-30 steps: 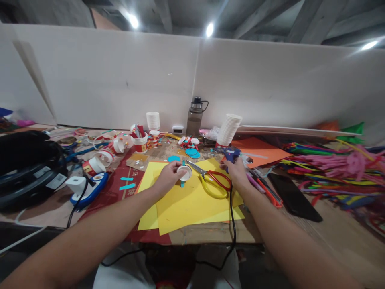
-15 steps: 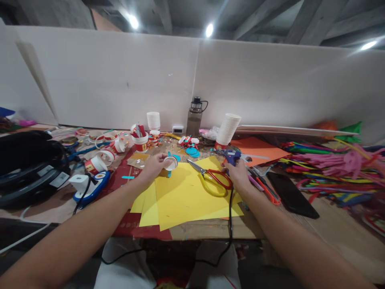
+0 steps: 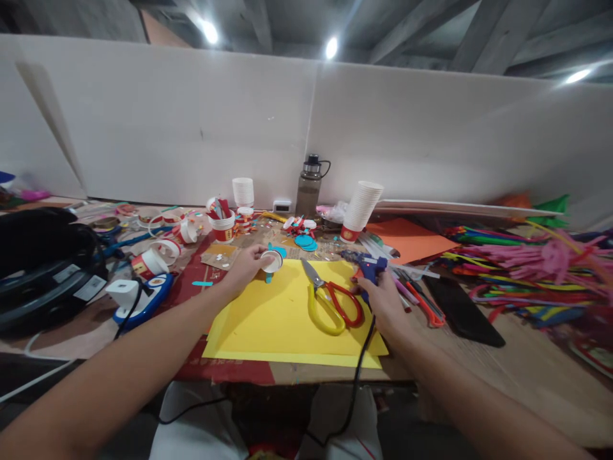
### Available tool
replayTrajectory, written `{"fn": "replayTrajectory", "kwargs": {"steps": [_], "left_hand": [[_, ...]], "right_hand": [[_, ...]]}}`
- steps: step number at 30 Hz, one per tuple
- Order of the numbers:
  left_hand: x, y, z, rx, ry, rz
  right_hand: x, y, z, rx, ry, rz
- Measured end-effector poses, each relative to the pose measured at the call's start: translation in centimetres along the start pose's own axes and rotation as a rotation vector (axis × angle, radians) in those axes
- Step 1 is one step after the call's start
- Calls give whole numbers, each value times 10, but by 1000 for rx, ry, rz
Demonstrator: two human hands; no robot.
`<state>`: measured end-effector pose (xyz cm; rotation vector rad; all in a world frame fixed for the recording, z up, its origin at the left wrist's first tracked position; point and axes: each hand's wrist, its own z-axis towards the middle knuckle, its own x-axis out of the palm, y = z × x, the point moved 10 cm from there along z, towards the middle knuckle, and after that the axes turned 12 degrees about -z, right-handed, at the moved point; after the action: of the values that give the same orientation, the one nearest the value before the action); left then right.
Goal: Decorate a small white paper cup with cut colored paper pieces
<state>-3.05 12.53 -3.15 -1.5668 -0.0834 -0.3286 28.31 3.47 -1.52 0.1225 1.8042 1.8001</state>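
Between the fingers of my left hand (image 3: 246,271) is a small round white piece, like a cut paper cup base (image 3: 272,260), with blue paper strips sticking out from its edge. My right hand (image 3: 380,295) is wrapped round the handle of a blue hot glue gun (image 3: 371,267), whose nozzle points left. Its black cord (image 3: 360,370) runs down over the table edge. Under and between my hands lie yellow paper sheets (image 3: 268,326). On them rest scissors (image 3: 330,303) with one yellow and one red handle, blades pointing up and left.
Behind stand a water bottle (image 3: 309,188), a tall paper cup stack (image 3: 361,211) and blue paper discs (image 3: 305,242). At left are cut cups (image 3: 149,263) and a blue power strip (image 3: 146,303). A phone (image 3: 463,313), cutters (image 3: 426,303) and pipe cleaners (image 3: 536,262) lie right.
My right hand has lifted the glue gun slightly towards me. The scissors have swung round and shifted left, and the yellow sheets now lie more squarely stacked. My left hand has barely moved.
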Motion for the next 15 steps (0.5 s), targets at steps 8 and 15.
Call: {"fn": "replayTrajectory", "kwargs": {"steps": [8,15], "left_hand": [[0,-6,-2,10,-68,-41],[27,-22,21,104,-49,-117]], "right_hand": [[-23,21,7,-38,-79,-2],[17,127,10,-392,0,187]]}}
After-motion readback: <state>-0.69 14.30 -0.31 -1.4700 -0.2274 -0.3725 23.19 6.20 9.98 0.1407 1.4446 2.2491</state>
